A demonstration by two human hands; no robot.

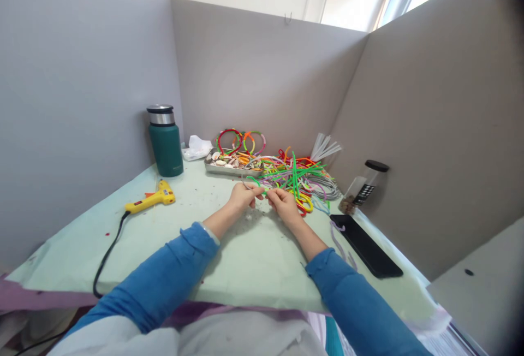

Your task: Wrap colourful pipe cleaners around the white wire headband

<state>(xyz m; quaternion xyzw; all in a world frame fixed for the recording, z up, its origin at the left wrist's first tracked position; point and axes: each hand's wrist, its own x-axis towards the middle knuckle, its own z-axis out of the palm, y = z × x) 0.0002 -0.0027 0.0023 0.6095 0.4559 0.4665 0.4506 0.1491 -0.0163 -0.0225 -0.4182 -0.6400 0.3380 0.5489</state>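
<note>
Above the middle of the table, my left hand (243, 197) and my right hand (284, 204) meet almost fingertip to fingertip. Both are closed in a pinch on a green pipe cleaner (252, 179), whose loop rises behind my left fingers. A thin greyish strand shows beside it at the left hand; whether it belongs to the same piece I cannot tell. Just beyond my hands lies a tangled heap of coloured pipe cleaners (295, 173). A metal tray (233, 171) with shells in it stands behind my left hand, and several finished-looking coloured rings (230, 130) lean at its back.
On the left are a yellow glue gun (150, 199) with a black cord and a green bottle (165, 148). A tissue pack (198, 149) is near the tray. White sticks (325, 148), a black-lidded jar (363, 188) and a black phone (368, 248) stand or lie right. Grey partitions (262, 72) enclose the table.
</note>
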